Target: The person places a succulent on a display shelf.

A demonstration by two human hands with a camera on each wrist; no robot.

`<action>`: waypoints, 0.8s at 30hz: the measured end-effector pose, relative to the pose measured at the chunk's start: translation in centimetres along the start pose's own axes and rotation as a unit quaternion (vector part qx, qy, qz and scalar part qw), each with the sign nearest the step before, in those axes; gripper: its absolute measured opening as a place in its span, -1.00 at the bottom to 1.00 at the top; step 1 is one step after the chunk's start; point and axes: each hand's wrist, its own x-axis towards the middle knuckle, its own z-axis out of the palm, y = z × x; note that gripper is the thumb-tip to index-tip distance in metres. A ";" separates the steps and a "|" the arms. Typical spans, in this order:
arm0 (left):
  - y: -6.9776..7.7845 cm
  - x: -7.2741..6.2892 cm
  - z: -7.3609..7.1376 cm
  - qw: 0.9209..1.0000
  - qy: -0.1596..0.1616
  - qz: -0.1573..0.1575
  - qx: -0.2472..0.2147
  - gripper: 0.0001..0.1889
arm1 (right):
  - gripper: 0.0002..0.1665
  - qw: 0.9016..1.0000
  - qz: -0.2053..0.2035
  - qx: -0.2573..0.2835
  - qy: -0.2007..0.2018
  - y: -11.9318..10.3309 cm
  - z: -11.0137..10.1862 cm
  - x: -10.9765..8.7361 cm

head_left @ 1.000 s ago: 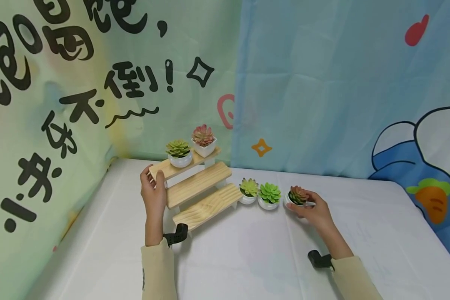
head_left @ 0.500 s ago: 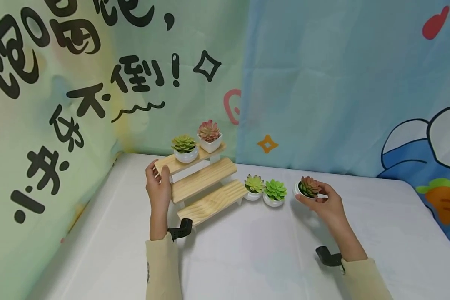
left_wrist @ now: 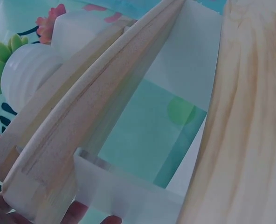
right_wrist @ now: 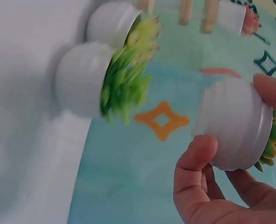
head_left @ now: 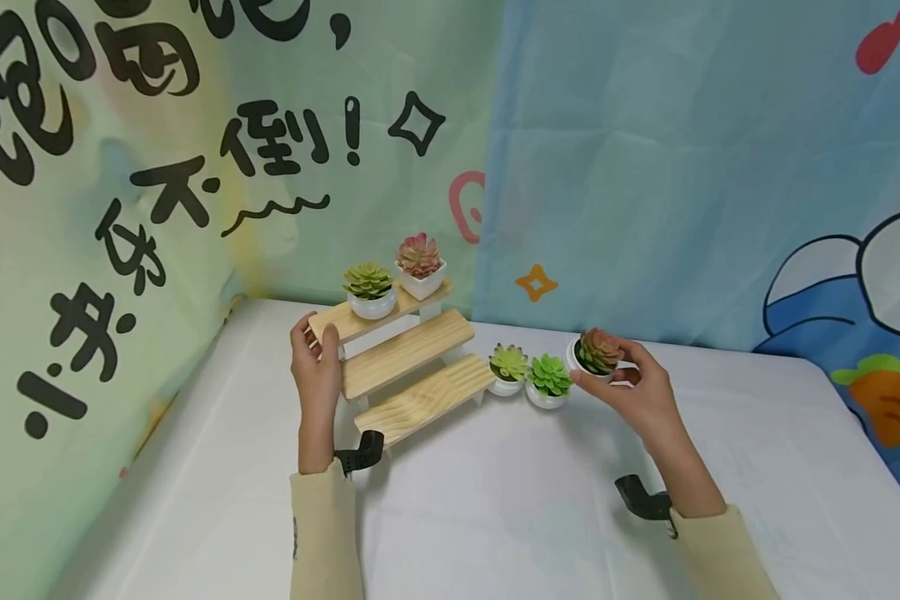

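A three-step wooden shelf (head_left: 408,354) stands left of centre on the table. My left hand (head_left: 317,367) grips the left end of its top board, thumb in front and fingers behind. On that board sit a green succulent (head_left: 370,292) in a round white pot and a pink succulent (head_left: 420,265) in a square one. My right hand (head_left: 636,385) holds a reddish-brown potted succulent (head_left: 597,353) above the table; its white pot (right_wrist: 236,123) is pinched between thumb and fingers in the right wrist view. Beside the lowest board stand a yellow-green succulent (head_left: 508,368) and a bright green one (head_left: 549,381).
A white cloth (head_left: 495,500) covers the table. Printed fabric backdrops (head_left: 645,167) rise behind it and along its left side. Black camera mounts (head_left: 642,497) sit on both wrists.
My right hand has lifted the reddish-brown succulent off the table, first swinging right, then back left and higher. My left hand keeps its grip on the shelf. The head view has shifted slightly.
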 end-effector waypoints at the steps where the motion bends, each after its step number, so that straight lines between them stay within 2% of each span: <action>1: 0.0 0.0 0.0 1.000 0.000 -0.001 0.000 -0.51 | -0.12 1.000 -0.007 0.007 -0.006 -0.3 0.3 0.0; 6: 0.1 0.2 -0.1 1.000 0.000 -0.007 -0.005 -0.52 | -0.12 0.999 -0.015 0.025 -0.031 -1.6 2.1 0.3; 19: 0.1 0.2 0.0 1.000 0.006 -0.002 -0.010 -0.52 | -0.16 0.995 -0.020 0.068 -0.064 -3.9 6.1 1.1; 24: -0.1 0.2 0.0 1.000 0.003 -0.002 -0.011 -0.52 | -0.18 0.993 -0.040 0.083 -0.074 -4.5 7.6 1.2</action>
